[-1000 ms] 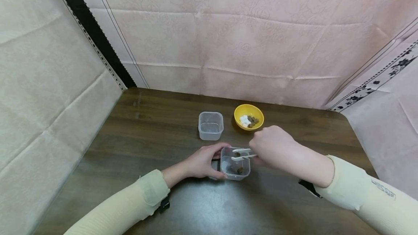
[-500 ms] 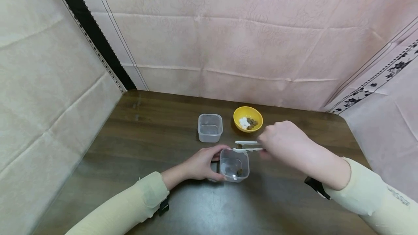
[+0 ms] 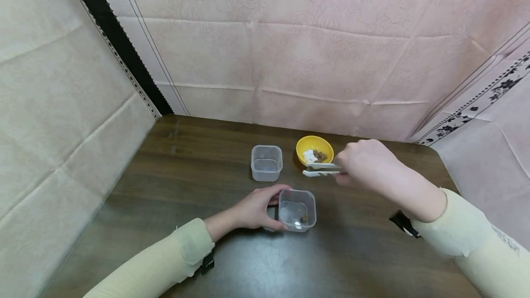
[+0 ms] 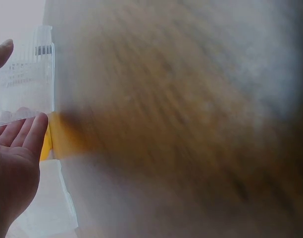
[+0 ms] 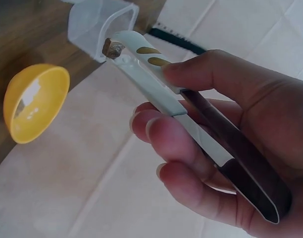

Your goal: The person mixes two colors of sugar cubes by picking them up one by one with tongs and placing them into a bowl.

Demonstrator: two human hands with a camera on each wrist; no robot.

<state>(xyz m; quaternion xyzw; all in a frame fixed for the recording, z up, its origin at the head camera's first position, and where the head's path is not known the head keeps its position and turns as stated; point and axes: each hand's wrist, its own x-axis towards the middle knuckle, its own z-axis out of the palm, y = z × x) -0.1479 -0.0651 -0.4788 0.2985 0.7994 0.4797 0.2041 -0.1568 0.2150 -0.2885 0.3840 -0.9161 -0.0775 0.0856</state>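
My left hand [image 3: 256, 207] holds a clear square plastic container [image 3: 295, 206], its thumb and fingers on opposite sides. A small brown piece [image 3: 304, 219] lies inside that container. In my right hand [image 3: 370, 167] are white tongs [image 3: 320, 173], gripped between thumb and fingers. A brown cube [image 5: 113, 48] sits between the tong tips in the right wrist view. From the head, the tongs overlap the near rim of a yellow bowl [image 3: 306, 142]. White pieces [image 3: 309, 156] and brown pieces [image 3: 319, 155] lie in the bowl.
A second clear container [image 3: 267, 176] stands behind the held one, left of the bowl. The dark wooden table [image 3: 198, 151] ends at a pale patterned cloth [image 3: 290, 68] at the back. More cloth hangs at both sides.
My right hand has moved the tongs away from over the held container, back and slightly right to the yellow bowl. The left hand and the container have stayed in place.
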